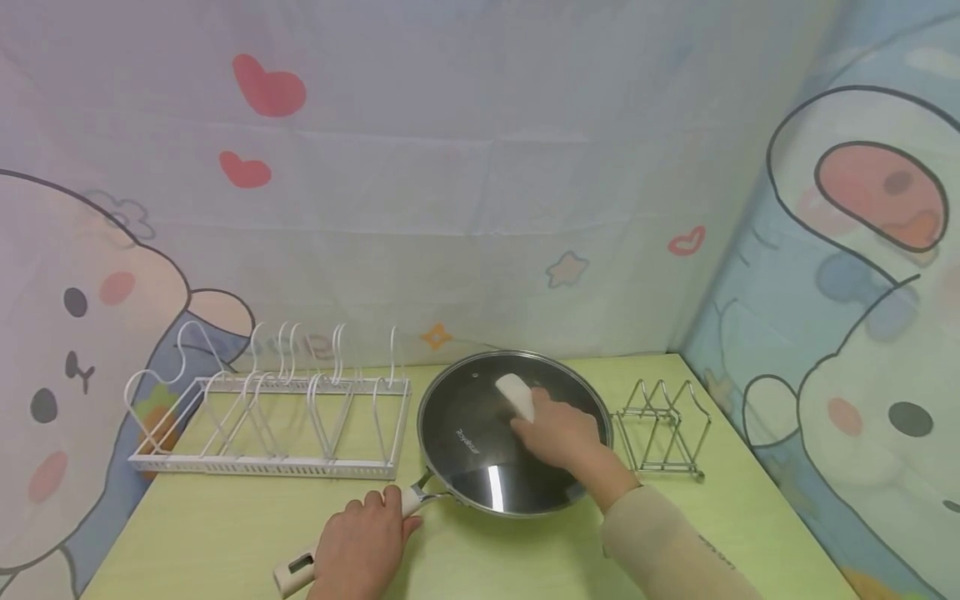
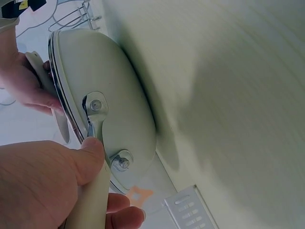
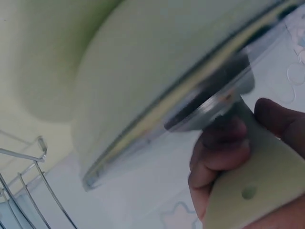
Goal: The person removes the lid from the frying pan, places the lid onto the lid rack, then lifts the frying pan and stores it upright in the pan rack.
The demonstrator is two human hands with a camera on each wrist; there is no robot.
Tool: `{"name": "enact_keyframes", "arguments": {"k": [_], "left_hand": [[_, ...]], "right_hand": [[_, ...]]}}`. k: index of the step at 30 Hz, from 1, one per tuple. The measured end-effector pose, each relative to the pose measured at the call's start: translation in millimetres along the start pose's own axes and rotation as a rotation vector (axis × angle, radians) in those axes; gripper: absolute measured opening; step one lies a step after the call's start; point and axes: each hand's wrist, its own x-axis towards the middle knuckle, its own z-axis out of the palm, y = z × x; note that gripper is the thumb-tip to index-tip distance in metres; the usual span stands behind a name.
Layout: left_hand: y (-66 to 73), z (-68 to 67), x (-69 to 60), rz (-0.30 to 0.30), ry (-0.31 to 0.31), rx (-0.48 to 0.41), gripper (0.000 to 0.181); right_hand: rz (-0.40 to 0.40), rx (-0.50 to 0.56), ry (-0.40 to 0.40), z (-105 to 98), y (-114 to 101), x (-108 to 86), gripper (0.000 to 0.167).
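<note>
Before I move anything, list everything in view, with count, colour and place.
Table: 1, pale yellow-green, across the lower head view
Wire rack: 1, white, table's left side
Small wire rack: 1, silver, table's right side
Pan: 1, cream outside, between the racks
Pan handle: 1, cream, at the pan's near left
Lid: 1, dark-looking with silver rim, over the pan
Lid handle: 1, cream-white, on the lid
Printed backdrop: panel count unclear, pale with pink and blue, behind and both sides
Sleeve: 1, beige, right arm
Left hand: 1, bare, gripping the pan handle
Right hand: 1, bare, gripping the lid handle
</note>
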Motion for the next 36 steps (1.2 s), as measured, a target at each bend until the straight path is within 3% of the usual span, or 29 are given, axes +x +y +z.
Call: {"name": "enact_keyframes", "arguments": {"k": [6,12,19,36], "left_hand": [[-1.5,0.3,-0.5,-0.004,0.003,0.001,0.049],[-2.8,0.4,-1.1,-0.01,-0.003,-0.011,0.048],[-2.6,1.7,-1.2,-0.005,0.012,-0.012,0.049],[-0.3,1.7,0.7,-0.01,0.009,-0.003,0.049]], "right_hand": [[0.031,-0.035,0.091,11.4,-4.6,2.2,0.072],[0.058,-0.073,0.124,15.8,-9.4,4.2,0.074],[0.057,-0.085,0.14,15.2,-11.4,4.5,0.065],[0.048,-0.056,0.121,15.3,-5.3,7.4,0.065]]}}
